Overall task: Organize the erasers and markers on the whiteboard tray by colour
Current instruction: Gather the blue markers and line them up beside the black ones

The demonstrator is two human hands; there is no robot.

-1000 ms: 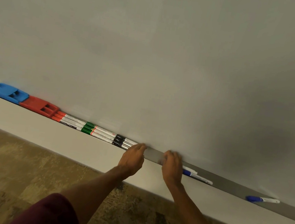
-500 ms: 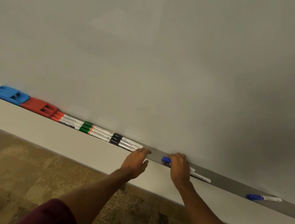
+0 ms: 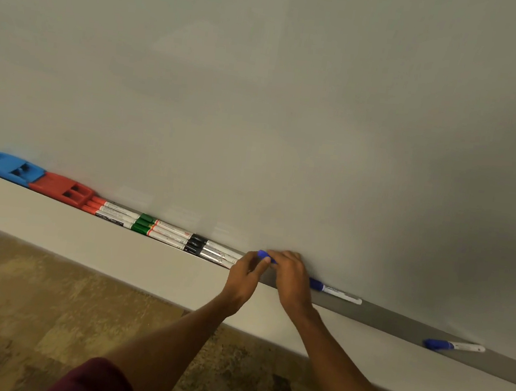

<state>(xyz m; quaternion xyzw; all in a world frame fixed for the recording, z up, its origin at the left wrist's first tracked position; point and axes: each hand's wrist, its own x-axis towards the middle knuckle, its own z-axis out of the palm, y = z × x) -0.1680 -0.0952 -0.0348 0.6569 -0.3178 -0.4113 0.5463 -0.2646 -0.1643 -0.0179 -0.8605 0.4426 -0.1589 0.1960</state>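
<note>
Along the grey whiteboard tray lie, from the left, a blue eraser, a red eraser, red markers, green markers and black markers. My right hand grips a blue-capped marker just right of the black markers. My left hand touches that marker's blue cap with its fingertips. A second blue marker lies on the tray just right of my right hand. A third blue marker lies alone further right.
The whiteboard fills the upper view. Below the tray runs a pale wall ledge, then patterned brown carpet. Bare tray stretches between the second and third blue markers.
My right hand has slid a blue marker leftward along the tray toward the black markers. My left hand has come up to meet its cap; a second blue marker stays behind.
</note>
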